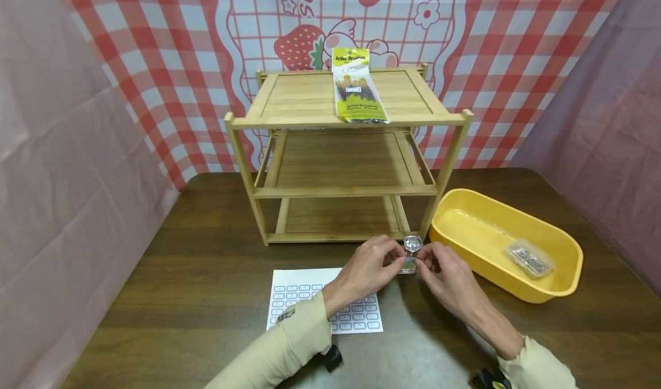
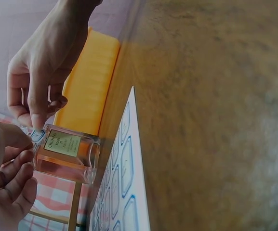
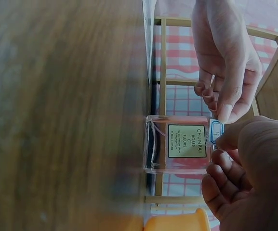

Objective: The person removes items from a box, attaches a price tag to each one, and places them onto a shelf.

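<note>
A clear glass perfume bottle [image 3: 187, 144] with pink liquid and a pale printed front panel stands upright on the table, its faceted cap [image 1: 412, 243] on top. A small blue-bordered sticker label [image 3: 216, 131] lies across its shoulder, just above the panel. From one side my left hand [image 1: 364, 268] grips the top of the bottle, thumb tip on one end of the label. Opposite it, my right hand [image 1: 454, 280] grips the bottle too, its thumb on the label's other end. Index fingertips behind the neck are partly hidden. Under my left forearm lies a white sheet of labels [image 1: 356, 317].
Behind the hands stands a three-tier wooden shelf [image 1: 346, 191]. On its top tier rests a labelled pack of artist brushes [image 1: 356, 88]. At right, a yellow basin [image 1: 475, 222] holds a small clear box [image 1: 529, 258] of metallic pieces.
</note>
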A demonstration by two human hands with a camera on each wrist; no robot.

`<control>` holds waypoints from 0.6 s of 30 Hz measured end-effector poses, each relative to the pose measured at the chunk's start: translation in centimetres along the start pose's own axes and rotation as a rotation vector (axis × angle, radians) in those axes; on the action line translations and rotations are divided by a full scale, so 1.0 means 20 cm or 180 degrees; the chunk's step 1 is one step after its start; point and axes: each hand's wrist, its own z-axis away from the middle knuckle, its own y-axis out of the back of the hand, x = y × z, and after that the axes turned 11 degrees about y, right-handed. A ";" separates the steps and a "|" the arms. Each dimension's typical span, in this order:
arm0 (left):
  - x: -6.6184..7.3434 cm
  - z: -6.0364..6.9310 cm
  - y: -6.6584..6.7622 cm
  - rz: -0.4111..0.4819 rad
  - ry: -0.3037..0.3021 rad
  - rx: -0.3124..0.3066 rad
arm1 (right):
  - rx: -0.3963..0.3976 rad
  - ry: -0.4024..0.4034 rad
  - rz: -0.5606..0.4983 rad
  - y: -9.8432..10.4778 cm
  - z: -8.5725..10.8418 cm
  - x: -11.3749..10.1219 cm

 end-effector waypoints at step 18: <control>-0.01 -0.01 -0.01 -0.0126 -0.0090 0.0054 | -0.0017 -0.0231 0.0043 -0.01 0.00 -0.01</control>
